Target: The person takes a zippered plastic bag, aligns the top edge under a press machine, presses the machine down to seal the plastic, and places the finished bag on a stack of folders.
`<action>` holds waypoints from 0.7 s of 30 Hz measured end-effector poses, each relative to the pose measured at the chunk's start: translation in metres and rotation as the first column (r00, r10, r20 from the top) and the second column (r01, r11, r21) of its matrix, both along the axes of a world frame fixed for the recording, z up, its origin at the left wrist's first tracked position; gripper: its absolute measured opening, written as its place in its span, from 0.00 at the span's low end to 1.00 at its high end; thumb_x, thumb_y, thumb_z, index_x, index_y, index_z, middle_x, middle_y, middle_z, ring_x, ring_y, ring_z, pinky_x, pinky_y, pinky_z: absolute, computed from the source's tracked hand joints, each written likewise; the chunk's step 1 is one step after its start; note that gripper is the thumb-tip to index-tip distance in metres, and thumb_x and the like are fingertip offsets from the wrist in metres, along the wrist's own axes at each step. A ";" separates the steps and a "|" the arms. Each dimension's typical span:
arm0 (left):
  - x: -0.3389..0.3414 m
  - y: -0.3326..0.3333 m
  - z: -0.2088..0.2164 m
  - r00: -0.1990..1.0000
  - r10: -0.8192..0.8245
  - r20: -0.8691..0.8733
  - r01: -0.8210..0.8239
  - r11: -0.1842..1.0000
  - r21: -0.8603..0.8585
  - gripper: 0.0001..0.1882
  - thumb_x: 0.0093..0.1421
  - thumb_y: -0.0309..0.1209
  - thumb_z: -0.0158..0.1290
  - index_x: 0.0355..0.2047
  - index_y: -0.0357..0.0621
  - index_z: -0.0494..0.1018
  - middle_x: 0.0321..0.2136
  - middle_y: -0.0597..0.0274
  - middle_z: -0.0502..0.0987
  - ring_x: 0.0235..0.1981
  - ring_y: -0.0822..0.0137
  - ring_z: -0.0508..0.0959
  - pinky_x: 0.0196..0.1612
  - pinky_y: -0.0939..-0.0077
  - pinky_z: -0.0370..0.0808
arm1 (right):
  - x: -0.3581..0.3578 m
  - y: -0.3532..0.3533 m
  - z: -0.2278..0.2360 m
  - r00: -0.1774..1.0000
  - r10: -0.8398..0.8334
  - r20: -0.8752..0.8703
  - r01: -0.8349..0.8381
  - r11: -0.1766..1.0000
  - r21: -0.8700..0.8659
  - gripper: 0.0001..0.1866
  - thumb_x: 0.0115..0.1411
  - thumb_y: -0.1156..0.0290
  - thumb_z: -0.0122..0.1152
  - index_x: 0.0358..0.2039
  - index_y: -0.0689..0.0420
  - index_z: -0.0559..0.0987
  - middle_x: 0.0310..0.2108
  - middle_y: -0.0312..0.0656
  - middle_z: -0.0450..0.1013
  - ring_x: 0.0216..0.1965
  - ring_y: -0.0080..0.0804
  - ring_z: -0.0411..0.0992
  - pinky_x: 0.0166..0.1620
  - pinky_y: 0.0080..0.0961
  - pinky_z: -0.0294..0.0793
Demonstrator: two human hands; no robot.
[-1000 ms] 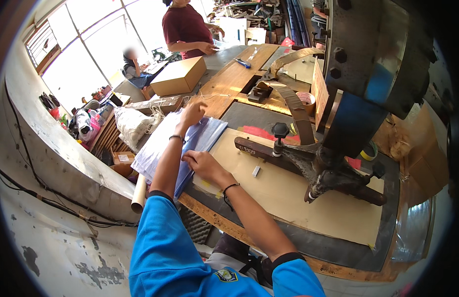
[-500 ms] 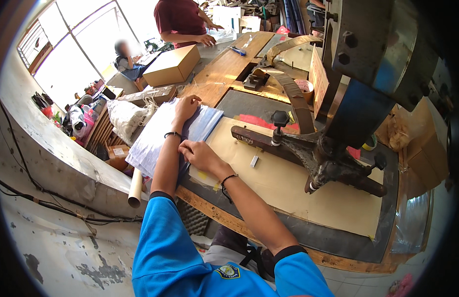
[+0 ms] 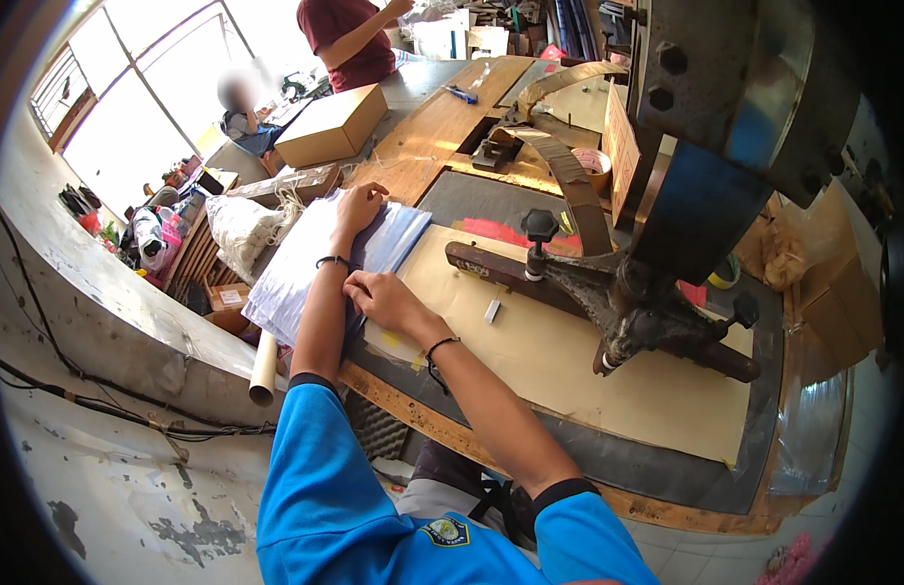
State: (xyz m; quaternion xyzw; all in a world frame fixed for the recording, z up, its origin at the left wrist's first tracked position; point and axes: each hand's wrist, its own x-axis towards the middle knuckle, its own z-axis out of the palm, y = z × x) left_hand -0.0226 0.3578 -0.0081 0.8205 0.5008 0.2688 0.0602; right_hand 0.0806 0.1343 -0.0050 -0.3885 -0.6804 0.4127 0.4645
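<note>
A stack of thin, white-blue plastic sheets [image 3: 296,263] lies at the left end of the worktable. My left hand [image 3: 358,207] rests on top of it toward the far edge, fingers loosely bent and holding nothing. Close by my left wrist, my right hand [image 3: 389,300] is closed in a pinch at the stack's near right edge. Its fingertips hide most of what they grip. Right of the stack, a large tan board [image 3: 569,361] covers the dark table mat [image 3: 618,468]. A small whitish block [image 3: 492,311] sits on the board.
A heavy metal press [image 3: 637,302] with a long bar stands over the board. Beyond are a tape roll [image 3: 595,168], a blue cutter [image 3: 462,95] and a cardboard box [image 3: 331,127]. A cardboard tube [image 3: 264,370] leans below the stack. Another person [image 3: 347,44] stands at the far end.
My hands stay at nearly the same spots on the stack, with little finger movement. The person at the far end has raised an arm off the table. The view has shifted slightly.
</note>
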 end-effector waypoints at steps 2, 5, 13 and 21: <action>0.000 -0.001 -0.001 1.000 -0.006 0.004 0.006 1.000 0.002 0.12 0.56 0.34 0.52 0.36 0.56 0.84 0.25 0.58 0.81 0.29 0.59 0.81 0.33 0.64 0.74 | 0.000 0.000 0.000 1.000 -0.001 0.005 0.001 1.000 0.004 0.13 0.66 0.67 0.53 0.40 0.63 0.79 0.29 0.53 0.79 0.34 0.49 0.79 0.40 0.38 0.77; -0.002 -0.002 0.000 1.000 -0.004 0.003 0.004 1.000 0.001 0.12 0.57 0.34 0.52 0.37 0.56 0.84 0.25 0.58 0.81 0.29 0.59 0.81 0.33 0.64 0.74 | -0.001 0.000 0.001 1.000 0.000 0.007 0.000 1.000 0.008 0.12 0.66 0.67 0.53 0.40 0.63 0.79 0.28 0.53 0.79 0.33 0.48 0.79 0.40 0.38 0.77; 0.000 -0.002 0.002 1.000 -0.023 0.012 0.023 1.000 0.001 0.12 0.57 0.34 0.51 0.38 0.56 0.83 0.27 0.56 0.82 0.31 0.57 0.81 0.35 0.63 0.75 | 0.000 0.001 -0.001 1.000 0.011 0.002 -0.011 1.000 -0.007 0.13 0.66 0.67 0.53 0.40 0.64 0.79 0.27 0.51 0.79 0.30 0.44 0.79 0.38 0.36 0.77; -0.001 -0.002 -0.001 1.000 -0.021 0.013 0.021 1.000 -0.003 0.12 0.56 0.34 0.52 0.38 0.56 0.84 0.27 0.55 0.82 0.32 0.56 0.81 0.36 0.63 0.75 | 0.000 0.000 0.000 1.000 0.008 0.001 -0.008 1.000 -0.007 0.13 0.66 0.67 0.53 0.40 0.64 0.79 0.26 0.50 0.79 0.29 0.43 0.79 0.37 0.35 0.76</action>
